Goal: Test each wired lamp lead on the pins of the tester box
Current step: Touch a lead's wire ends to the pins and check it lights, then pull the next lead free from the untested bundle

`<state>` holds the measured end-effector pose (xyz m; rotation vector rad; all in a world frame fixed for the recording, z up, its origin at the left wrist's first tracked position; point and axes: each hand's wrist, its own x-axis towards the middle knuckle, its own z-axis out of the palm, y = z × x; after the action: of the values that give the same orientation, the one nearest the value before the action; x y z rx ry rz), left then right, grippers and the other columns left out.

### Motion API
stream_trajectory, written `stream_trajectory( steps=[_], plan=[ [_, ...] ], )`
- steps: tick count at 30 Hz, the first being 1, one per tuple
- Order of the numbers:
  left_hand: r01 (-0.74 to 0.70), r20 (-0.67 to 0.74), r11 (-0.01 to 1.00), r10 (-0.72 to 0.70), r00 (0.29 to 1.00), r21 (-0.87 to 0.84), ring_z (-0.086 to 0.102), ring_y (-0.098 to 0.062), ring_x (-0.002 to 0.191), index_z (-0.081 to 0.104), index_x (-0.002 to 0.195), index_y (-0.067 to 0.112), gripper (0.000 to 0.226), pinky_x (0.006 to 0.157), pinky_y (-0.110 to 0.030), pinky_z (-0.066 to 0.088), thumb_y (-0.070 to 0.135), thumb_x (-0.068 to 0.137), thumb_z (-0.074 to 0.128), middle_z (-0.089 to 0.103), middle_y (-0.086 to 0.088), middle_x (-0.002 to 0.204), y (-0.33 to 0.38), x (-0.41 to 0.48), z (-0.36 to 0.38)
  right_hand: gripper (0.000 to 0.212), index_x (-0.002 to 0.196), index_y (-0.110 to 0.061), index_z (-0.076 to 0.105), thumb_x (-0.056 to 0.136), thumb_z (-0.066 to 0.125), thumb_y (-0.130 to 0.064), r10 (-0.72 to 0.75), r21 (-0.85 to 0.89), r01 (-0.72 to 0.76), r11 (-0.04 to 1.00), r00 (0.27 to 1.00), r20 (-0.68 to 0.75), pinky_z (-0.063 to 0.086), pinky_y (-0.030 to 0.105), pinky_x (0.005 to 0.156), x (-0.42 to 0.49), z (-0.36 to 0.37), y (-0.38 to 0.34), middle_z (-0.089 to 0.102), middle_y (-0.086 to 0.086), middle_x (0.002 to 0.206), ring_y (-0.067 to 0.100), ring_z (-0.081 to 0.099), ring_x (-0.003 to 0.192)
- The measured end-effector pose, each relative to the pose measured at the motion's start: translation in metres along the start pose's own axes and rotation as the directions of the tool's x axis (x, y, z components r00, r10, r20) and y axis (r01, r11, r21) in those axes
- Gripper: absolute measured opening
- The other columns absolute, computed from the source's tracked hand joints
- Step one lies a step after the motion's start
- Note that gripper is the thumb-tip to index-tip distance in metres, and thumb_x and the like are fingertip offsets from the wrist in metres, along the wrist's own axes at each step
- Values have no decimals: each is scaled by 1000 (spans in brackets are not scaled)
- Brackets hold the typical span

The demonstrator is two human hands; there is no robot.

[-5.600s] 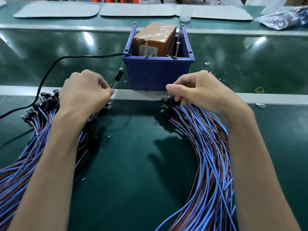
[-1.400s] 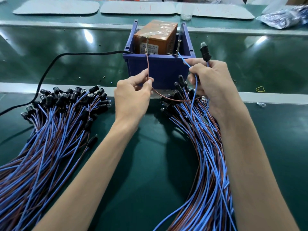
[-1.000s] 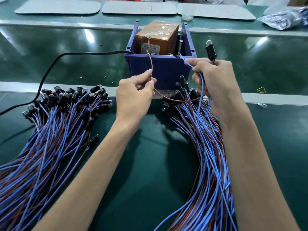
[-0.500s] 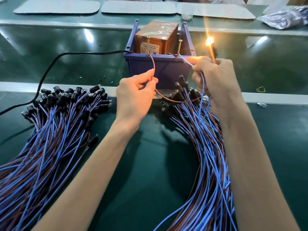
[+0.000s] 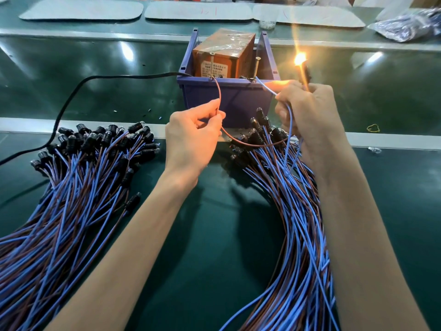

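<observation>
Little has moved since half a second ago. My left hand (image 5: pixel 191 137) pinches the brown wire (image 5: pixel 218 94) touching the left pin (image 5: pixel 212 65); my right hand (image 5: pixel 307 111) grips the blue wire (image 5: pixel 266 88) and the lamp (image 5: pixel 301 60) (glowing bright orange, upper right of centre).

The only printing in view is a pale label (image 5: pixel 213 69) on the near face of the orange tester box (image 5: pixel 226 44), which stands in the blue bin (image 5: pixel 238 101) just beyond the left hand (image 5: pixel 193 137). The label carries several rows of fine dark characters, but they are too small and blurred to be read. Farther beyond that hand, a grey mat (image 5: pixel 167 10) bears a few faint red pen strokes (image 5: pixel 215 11) that form no legible letter or number.
</observation>
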<state>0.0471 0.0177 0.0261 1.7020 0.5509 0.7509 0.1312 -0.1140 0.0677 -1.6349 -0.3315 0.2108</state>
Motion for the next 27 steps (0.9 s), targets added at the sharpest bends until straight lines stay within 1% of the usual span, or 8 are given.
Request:
stream_trajectory(
  steps=[4,8,12,15,18,21,24,27],
  plan=[
    [-50,46,995,46,998,89,58,-4,59,71,114,17,28,79,-26,55,14,86,68,68,12,78,11,-3,-4,22,95,6,65,89,44,1,-3,19,2,1000,1000,14,24,10,36,-2,0,-6,39,-12,36,2,31,32],
    [-158,138,981,141,980,117,67,-8,62,63,122,17,37,73,-25,57,13,85,66,72,10,80,28,-8,-7,23,92,-4,69,90,48,5,-6,-18,8,1000,996,93,29,7,38,-5,2,-11,47,-12,38,-1,39,34],
    [-197,223,973,166,961,122,66,-7,61,45,141,9,53,75,-32,58,16,91,58,72,7,81,36,-15,-1,19,99,-17,69,98,51,-14,-13,-169,50,984,977,212,31,6,43,-8,5,-11,58,-5,56,-1,43,42],
    [-191,225,965,149,963,180,67,-15,71,35,147,12,62,83,-38,56,26,90,55,73,5,81,36,-14,-2,29,100,-21,70,101,45,-36,-2,-222,57,974,971,240,33,5,48,-9,6,-11,64,-6,69,2,50,54],
    [-191,174,923,140,975,333,64,-4,65,17,153,13,83,82,-27,53,22,85,65,69,16,74,32,-12,-5,43,96,-23,71,101,36,-47,2,-176,31,984,983,184,38,8,56,-8,7,-13,67,-5,73,3,53,62],
    [-220,114,821,189,975,527,53,3,55,-9,151,6,99,72,-11,37,14,84,63,61,20,67,26,-13,-9,59,88,-22,73,100,26,-56,27,-183,-24,983,999,18,39,20,71,-5,3,-12,68,-5,70,2,53,65],
    [-238,80,731,244,966,639,53,-7,55,-19,148,3,102,70,-14,31,6,83,59,66,12,73,22,-13,-12,72,86,-15,74,98,20,-62,74,-179,-92,980,991,-108,35,19,61,0,-6,-9,63,1,67,0,47,54],
    [-208,9,695,278,961,688,47,-4,54,-20,147,2,100,71,-13,26,2,84,58,66,5,77,19,-10,-13,71,86,-3,71,100,25,-56,126,-79,-129,989,991,-41,32,13,40,1,-13,-11,59,4,51,5,41,36]
  ],
)
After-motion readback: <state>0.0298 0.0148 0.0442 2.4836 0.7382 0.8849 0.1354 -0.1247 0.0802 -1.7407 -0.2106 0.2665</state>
